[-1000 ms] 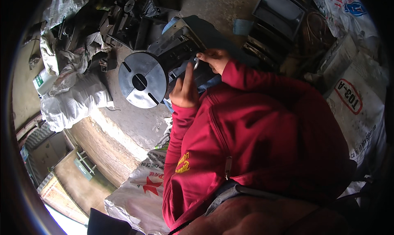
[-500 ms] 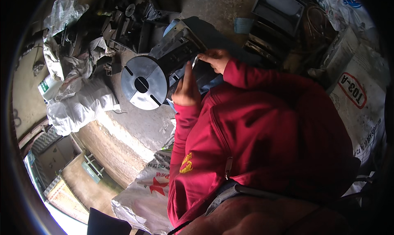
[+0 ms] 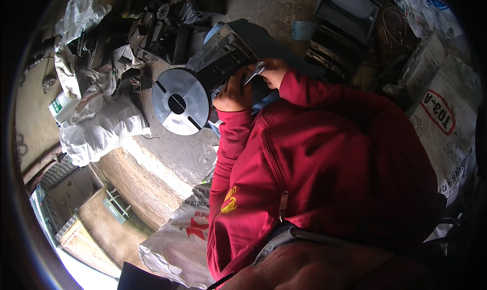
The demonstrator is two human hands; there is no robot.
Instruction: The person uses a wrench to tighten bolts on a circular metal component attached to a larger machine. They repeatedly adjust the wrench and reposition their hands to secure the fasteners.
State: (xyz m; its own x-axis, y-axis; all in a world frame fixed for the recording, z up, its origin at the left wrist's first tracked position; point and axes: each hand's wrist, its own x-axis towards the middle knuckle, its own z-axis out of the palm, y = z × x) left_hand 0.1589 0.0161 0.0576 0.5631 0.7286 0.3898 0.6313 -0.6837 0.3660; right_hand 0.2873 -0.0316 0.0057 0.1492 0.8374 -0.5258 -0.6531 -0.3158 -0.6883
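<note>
A dark metal machine part (image 3: 221, 62) with a round grey slotted disc (image 3: 173, 118) on its end lies across my lap. In my right hand (image 3: 274, 74) is a small silver open-end wrench (image 3: 255, 72), gripped near its forked end, while the handle slants down toward my other hand. Close by, my left hand (image 3: 232, 95) rests against the side of the machine part, just behind the disc. Its fingers curl inward against the dark metal, and whatever they pinch is hidden.
Dark metal parts (image 3: 152, 34) and crumpled white plastic bags (image 3: 104, 128) lie at the left. Black metal housings (image 3: 345, 11) stand at the far right, near printed white sacks (image 3: 441, 117). Another sack (image 3: 177, 239) lies at the lower left, beside the concrete floor (image 3: 175, 155).
My left hand's raised forefinger has curled in toward the machine part. The wrench has turned in my right hand, so its forked end now shows at the top.
</note>
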